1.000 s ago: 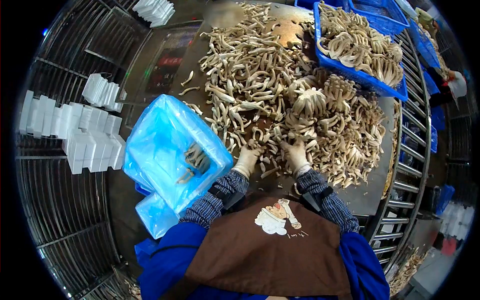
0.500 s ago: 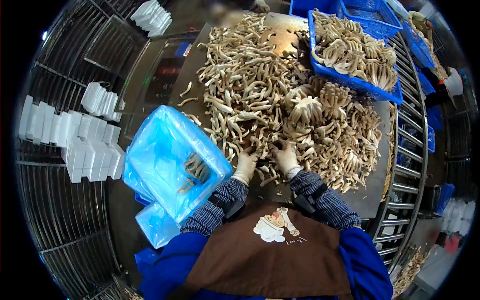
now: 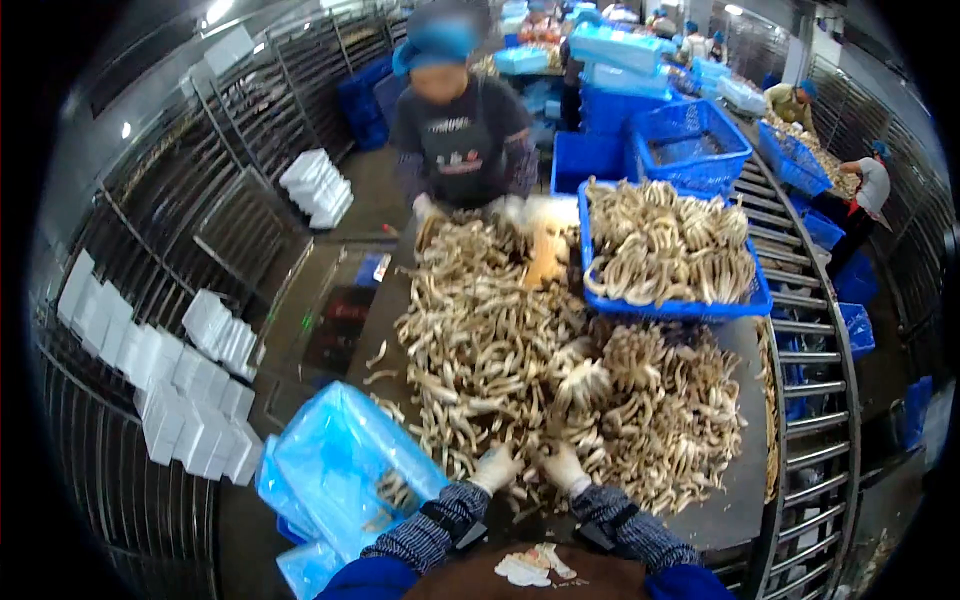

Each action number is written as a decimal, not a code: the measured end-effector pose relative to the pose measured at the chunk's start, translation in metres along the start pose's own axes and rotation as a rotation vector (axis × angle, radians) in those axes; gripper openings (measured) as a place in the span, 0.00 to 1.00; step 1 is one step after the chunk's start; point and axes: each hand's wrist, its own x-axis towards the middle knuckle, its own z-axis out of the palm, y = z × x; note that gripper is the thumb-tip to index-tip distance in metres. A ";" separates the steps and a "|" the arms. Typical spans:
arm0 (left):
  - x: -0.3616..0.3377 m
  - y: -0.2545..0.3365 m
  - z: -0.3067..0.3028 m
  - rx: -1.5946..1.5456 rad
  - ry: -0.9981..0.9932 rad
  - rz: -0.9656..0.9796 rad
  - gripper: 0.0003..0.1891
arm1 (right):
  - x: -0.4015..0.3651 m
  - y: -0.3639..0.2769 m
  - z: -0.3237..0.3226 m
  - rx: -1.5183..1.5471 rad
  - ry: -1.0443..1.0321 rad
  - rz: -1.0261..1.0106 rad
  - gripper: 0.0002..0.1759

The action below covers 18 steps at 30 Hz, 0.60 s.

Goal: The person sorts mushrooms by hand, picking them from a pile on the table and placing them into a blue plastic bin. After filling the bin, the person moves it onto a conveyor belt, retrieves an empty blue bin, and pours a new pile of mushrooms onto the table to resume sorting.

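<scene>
A large pile of pale, long-stemmed mushrooms (image 3: 480, 345) covers the metal table (image 3: 738, 515). At its near edge my left hand (image 3: 497, 467), in a whitish glove, has its fingers closed on mushrooms. Just to the right, my gloved right hand (image 3: 562, 468) also grips mushrooms with bent fingers. The fingertips of both are partly lost among the stems. Clustered mushrooms (image 3: 650, 385) lie beyond my right hand. Left of my left forearm stands a bin lined with blue plastic film (image 3: 345, 455), with a few mushrooms (image 3: 395, 490) inside.
A blue basket (image 3: 680, 308) heaped with mushrooms sits at the table's far right. Alongside runs a roller conveyor (image 3: 815, 420). A co-worker (image 3: 462, 135) stands at the far end, hands at the pile. White foam trays (image 3: 175, 395) are stacked on the left.
The camera view has tilted up, so the co-worker and the far room now show. My hands stay at the pile's near edge, close together.
</scene>
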 end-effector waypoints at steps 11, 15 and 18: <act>0.100 0.190 -0.027 0.556 -0.044 0.397 0.47 | -0.052 -0.007 -0.043 -0.024 -0.072 -0.021 0.42; 0.124 0.195 -0.020 0.717 -0.069 0.513 0.44 | -0.076 -0.025 -0.067 0.121 -0.081 0.045 0.42; 0.102 0.174 -0.021 0.613 0.071 0.508 0.40 | -0.059 0.013 -0.050 0.564 -0.179 -0.035 0.28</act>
